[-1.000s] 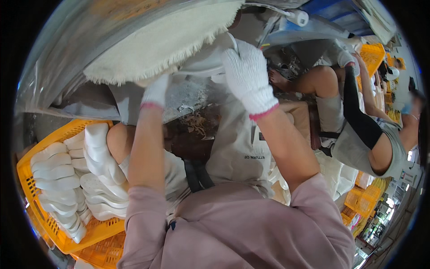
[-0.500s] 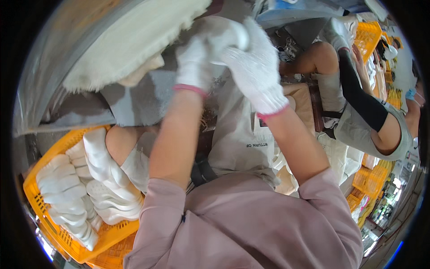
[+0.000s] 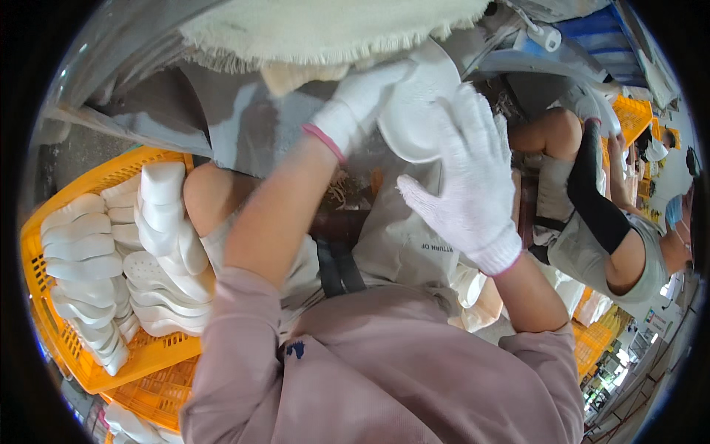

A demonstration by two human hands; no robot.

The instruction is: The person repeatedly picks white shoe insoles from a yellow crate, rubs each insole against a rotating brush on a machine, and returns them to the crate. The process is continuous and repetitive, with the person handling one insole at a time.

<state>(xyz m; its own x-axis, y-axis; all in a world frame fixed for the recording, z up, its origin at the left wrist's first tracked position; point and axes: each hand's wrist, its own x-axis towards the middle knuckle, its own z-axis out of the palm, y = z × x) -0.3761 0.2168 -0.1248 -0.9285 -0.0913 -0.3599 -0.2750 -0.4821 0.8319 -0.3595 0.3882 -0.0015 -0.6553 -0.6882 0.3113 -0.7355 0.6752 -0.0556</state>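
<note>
A white foam shoe sole (image 3: 416, 111) is held up in front of me below a cream, fringed cloth buffing wheel (image 3: 333, 31). My left hand (image 3: 361, 103), in a white knit glove with a pink cuff, grips the sole by its left edge; its fingertips are partly hidden and blurred. Beside the sole's right edge, my gloved right hand (image 3: 477, 177) is open, fingers spread and thumb apart. Its fingers overlap the sole in view, and I cannot tell whether they touch it.
An orange crate (image 3: 111, 166) of several stacked white soles (image 3: 81, 248) stands at my left, above another orange crate (image 3: 159, 385). A grey machine housing (image 3: 251, 122) lies behind my hands. To the right sits a co-worker with a black sleeve (image 3: 597, 185); orange crates stand beyond.
My right hand has come away from its closed hold and opened, moving right and down. The sole is now more exposed in my left hand. The view has shifted, so the wheel appears farther right.
</note>
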